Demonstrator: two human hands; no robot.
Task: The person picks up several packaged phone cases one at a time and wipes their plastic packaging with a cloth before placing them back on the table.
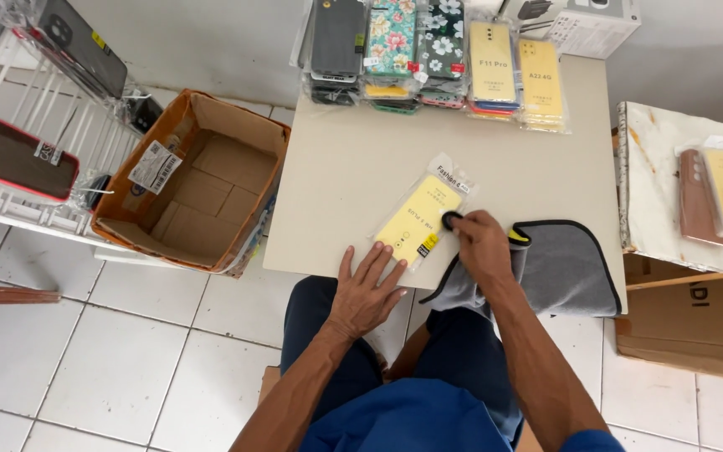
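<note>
A yellow phone case in a clear plastic sleeve [418,216] lies on a beige table [529,163]. My left hand [367,289] rests flat with spread fingers at the table's near edge, its fingertips on the sleeve's lower end. My right hand [483,244] is closed on a grey cloth with black trim [558,268] and presses a bunched corner of it against the sleeve's right side. The rest of the cloth lies spread over the table's near right corner.
Stacks of packaged phone cases [428,54] line the table's far edge. An open cardboard box [198,180] stands on the tiled floor to the left, beside a white wire rack [35,125] holding cases. Two more cases [717,192] lie on a side surface at right.
</note>
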